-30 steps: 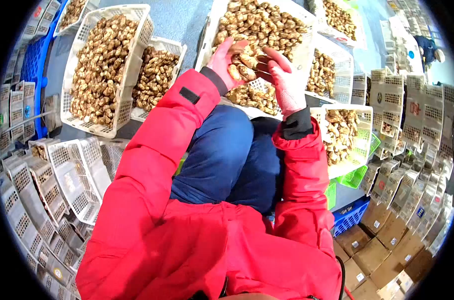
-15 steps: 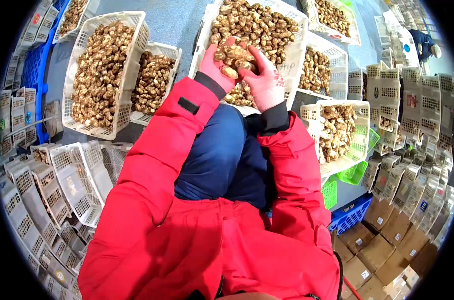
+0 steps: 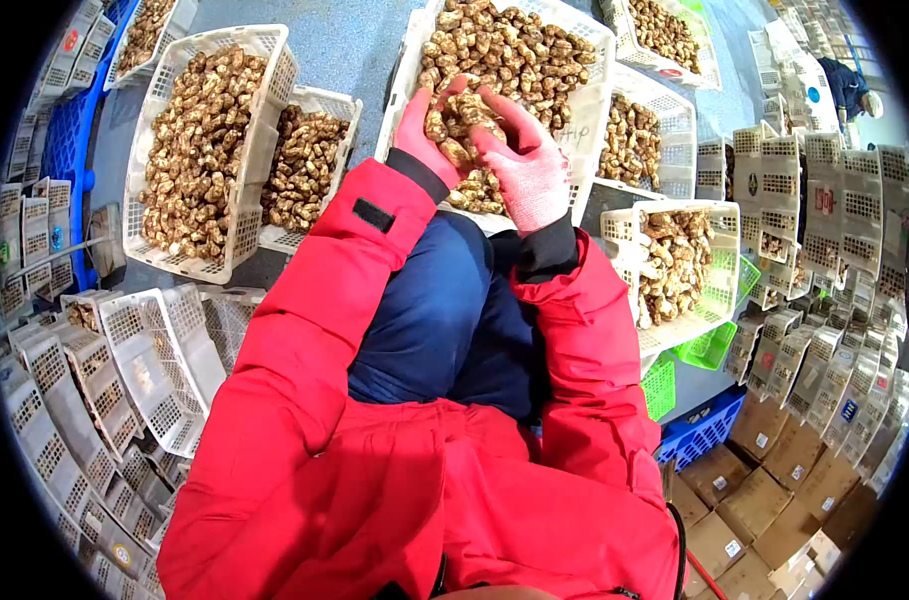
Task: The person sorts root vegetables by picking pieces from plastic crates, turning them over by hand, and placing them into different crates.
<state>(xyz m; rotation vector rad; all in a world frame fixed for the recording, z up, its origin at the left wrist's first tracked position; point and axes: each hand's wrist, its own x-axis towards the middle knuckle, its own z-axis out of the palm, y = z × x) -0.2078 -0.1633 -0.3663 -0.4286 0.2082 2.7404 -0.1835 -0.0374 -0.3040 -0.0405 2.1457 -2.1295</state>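
My left hand (image 3: 425, 136), in a pink glove, cups a bunch of brown, banded, knobbly tubers (image 3: 464, 118) that look like small taros. From the other side my right hand (image 3: 527, 168), in a pink and white glove, curls its fingers and thumb against the same bunch. Both hands are over the near part of a white plastic crate (image 3: 596, 100), which is filled with loose tubers (image 3: 519, 50) of the same kind. The undersides of the held tubers are hidden.
To the left stand a large white crate (image 3: 259, 190) and a smaller one (image 3: 342, 105), both holding tubers. More filled crates (image 3: 684, 120) stand at right, one above green baskets (image 3: 709, 347). Stacked crates (image 3: 164, 360) and cardboard boxes (image 3: 764, 500) surround me. A person (image 3: 846, 88) is far right.
The held tubers have shifted, and a pale rounded end that showed between my hands is out of sight. My right hand has turned slightly, its thumb moving up and inward.
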